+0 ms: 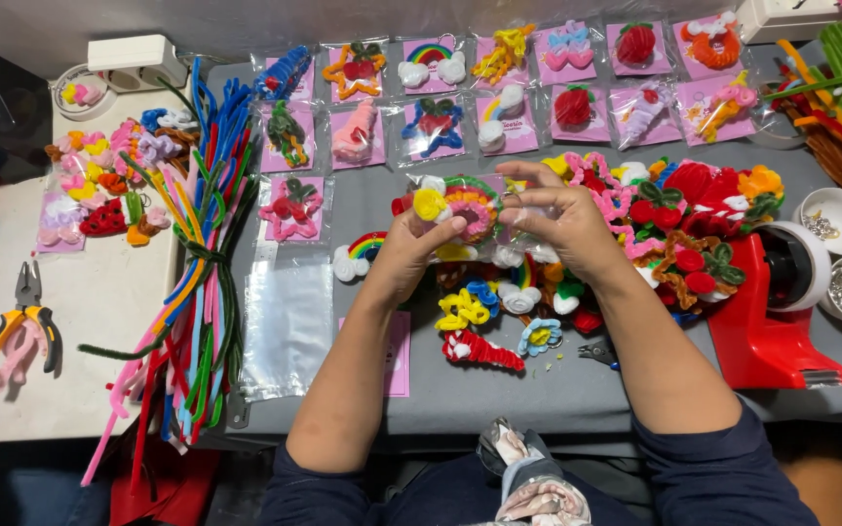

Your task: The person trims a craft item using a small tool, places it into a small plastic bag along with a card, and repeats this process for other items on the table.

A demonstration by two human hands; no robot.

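Rainbow pipe-cleaner charm [468, 206] held mid-counter: left hand [411, 251] fingers pinched on it, right hand [562, 222] fingers closed on its clear bag. Two rows of bagged charms [499, 93] done behind; loose charm pile [674, 219] and empty bags [287, 326] remain.

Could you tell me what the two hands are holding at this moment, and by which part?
Both hold a round pipe-cleaner charm: the left hand pinches its left edge by the yellow flower, the right hand grips its right side.
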